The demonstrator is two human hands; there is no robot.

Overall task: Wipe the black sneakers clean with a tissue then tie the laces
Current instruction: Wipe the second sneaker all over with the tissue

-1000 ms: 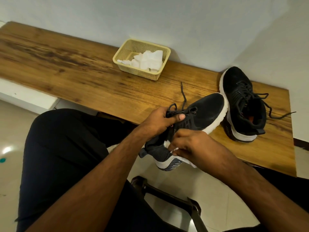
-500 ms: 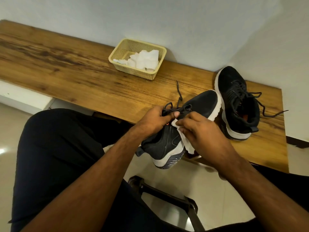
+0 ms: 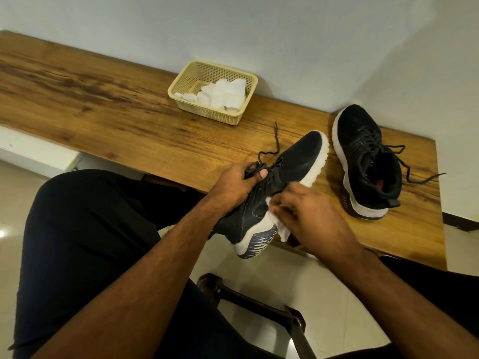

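Note:
A black sneaker with a white sole (image 3: 293, 172) is tilted on its side over the front edge of the wooden table (image 3: 103, 112), toe pointing away from me. My left hand (image 3: 236, 182) grips it at the collar, thumb over the loose laces. My right hand (image 3: 308, 216) holds a white tissue (image 3: 278, 226) against the shoe's side near the heel; the fingers look blurred. The second black sneaker (image 3: 368, 161) stands upright on the table to the right, its laces untied and trailing.
A cream plastic basket (image 3: 186, 81) with crumpled white tissues sits on the table by the wall. My dark-trousered knee is at the lower left. A dark chair frame (image 3: 259, 304) stands on the tiled floor below my arms.
My right hand with the tissue slid from the heel sole up to the laces, then back down the shoe's side. My left hand kept its grip on the collar.

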